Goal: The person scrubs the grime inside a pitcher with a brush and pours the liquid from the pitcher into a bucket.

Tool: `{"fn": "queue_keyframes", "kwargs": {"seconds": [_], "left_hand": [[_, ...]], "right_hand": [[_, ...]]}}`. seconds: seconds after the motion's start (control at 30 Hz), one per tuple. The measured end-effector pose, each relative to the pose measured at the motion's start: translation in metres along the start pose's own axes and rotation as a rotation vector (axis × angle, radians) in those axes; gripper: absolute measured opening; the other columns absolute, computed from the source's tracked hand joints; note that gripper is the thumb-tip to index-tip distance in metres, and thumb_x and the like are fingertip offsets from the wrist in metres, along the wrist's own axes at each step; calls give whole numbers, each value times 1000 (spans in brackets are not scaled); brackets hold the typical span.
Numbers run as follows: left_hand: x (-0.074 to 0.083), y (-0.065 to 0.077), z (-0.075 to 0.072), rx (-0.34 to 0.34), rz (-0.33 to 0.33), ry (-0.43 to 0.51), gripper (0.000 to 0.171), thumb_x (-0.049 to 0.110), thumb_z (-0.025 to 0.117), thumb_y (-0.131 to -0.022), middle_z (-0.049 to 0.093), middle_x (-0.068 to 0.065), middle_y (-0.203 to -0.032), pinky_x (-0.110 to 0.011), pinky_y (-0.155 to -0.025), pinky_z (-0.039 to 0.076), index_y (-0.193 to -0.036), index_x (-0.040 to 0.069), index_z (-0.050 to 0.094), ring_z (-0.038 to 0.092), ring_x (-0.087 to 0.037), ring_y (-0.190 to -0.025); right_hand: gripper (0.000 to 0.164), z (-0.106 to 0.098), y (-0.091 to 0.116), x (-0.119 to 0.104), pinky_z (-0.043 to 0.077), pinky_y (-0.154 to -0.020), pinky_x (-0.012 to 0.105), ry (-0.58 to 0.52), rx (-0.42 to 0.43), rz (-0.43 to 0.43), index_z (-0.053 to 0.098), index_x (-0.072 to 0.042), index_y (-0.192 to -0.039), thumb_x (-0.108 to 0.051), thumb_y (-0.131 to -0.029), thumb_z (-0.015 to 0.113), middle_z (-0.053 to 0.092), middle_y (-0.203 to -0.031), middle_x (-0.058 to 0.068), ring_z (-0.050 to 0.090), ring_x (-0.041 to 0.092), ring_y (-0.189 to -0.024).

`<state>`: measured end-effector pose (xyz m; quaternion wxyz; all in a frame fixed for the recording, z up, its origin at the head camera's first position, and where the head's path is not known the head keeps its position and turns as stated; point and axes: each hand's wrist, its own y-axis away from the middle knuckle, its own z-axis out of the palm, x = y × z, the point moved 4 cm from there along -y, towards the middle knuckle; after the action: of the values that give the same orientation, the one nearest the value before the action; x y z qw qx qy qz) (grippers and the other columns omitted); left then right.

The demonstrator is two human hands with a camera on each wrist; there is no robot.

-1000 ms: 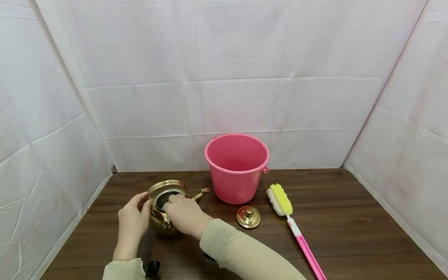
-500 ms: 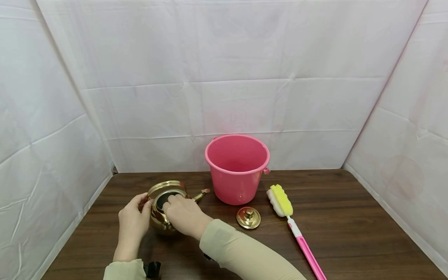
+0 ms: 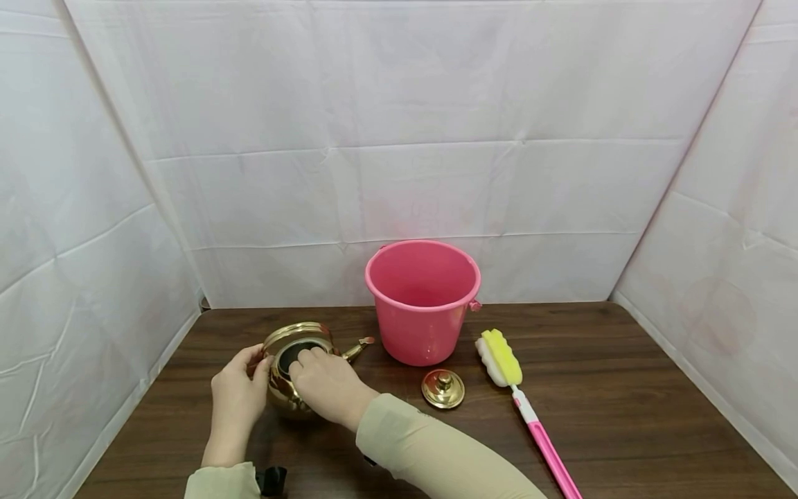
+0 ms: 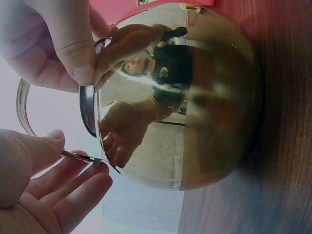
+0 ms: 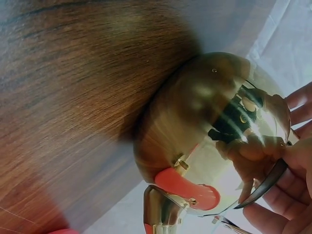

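Note:
A shiny gold kettle [image 3: 288, 395] stands lidless on the table at the left, its spout [image 3: 357, 348] pointing right. My left hand [image 3: 237, 398] pinches the foot of its arched handle [image 3: 296, 327]; the left wrist view shows the thumb [image 4: 41, 146] and fingers around that thin metal. Over the opening, my right hand [image 3: 327, 384] grips the dark metal rim [image 4: 87, 112], thumb outside and curled fingers partly hidden within. In the right wrist view the round body [image 5: 195, 112] mirrors both hands. The gold lid [image 3: 442, 388] lies knob up to the right.
Behind the lid stands a pink bucket [image 3: 420, 333]. A sponge brush [image 3: 501, 357] with a yellow and white head lies at the right, its pink handle [image 3: 551, 454] running toward the front edge. White sheets [image 3: 399, 187] enclose the brown wooden table [image 3: 623, 402].
The right hand's fingers have shifted very slightly at the kettle's opening. The left hand, bucket, lid and brush hold their places.

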<state>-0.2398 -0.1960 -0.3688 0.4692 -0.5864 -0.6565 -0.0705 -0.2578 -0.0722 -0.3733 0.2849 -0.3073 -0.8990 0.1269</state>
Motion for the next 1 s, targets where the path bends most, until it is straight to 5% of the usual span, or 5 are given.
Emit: {"fn": "queue_keyframes", "kwargs": {"seconds": [0.8, 1.0], "left_hand": [[-1, 0, 0, -12, -4, -9, 23, 6, 61, -90, 69, -24, -99, -43, -70, 53, -110, -4, 65, 67, -36, -87], [0, 0, -1, -7, 10, -10, 23, 7, 61, -90, 69, -24, -99, -43, -68, 53, -110, -5, 64, 67, -36, -86]], "right_hand": [[15, -5, 3, 5, 53, -66, 21, 38, 122, -2, 67, -15, -99, -15, -96, 52, 61, -90, -3, 57, 12, -79], [13, -7, 2, 6, 51, -75, 21, 54, 161, -27, 66, -14, -96, -13, -95, 53, 61, -87, -2, 58, 10, -80]]}}
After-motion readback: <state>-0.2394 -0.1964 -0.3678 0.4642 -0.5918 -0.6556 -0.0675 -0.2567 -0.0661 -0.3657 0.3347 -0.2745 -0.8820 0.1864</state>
